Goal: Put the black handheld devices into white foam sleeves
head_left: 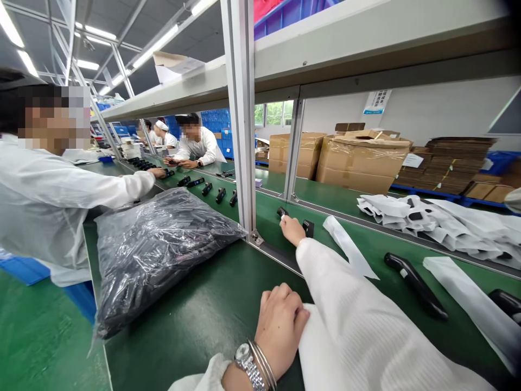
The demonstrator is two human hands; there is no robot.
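Note:
My right hand [292, 229] reaches out over the green conveyor belt, its fingers closed on a small black device [281, 212]. Just right of that hand another black device [308, 228] stands on the belt. My left hand [280, 326], with a watch and bangles at the wrist, rests near the table's front, fingers curled and pressed together; nothing shows in it. To the right on the belt lie a white sleeve [349, 247], a long black handle-like part [415, 285] and a second white sleeve [468, 298].
A clear plastic bag [158, 250] of dark parts lies on the green table [183, 331]. A metal post [241, 119] rises beside the belt. White sleeves [443, 222] are piled at the right. Co-workers sit at the left and farther back. A shelf [366, 32] hangs overhead.

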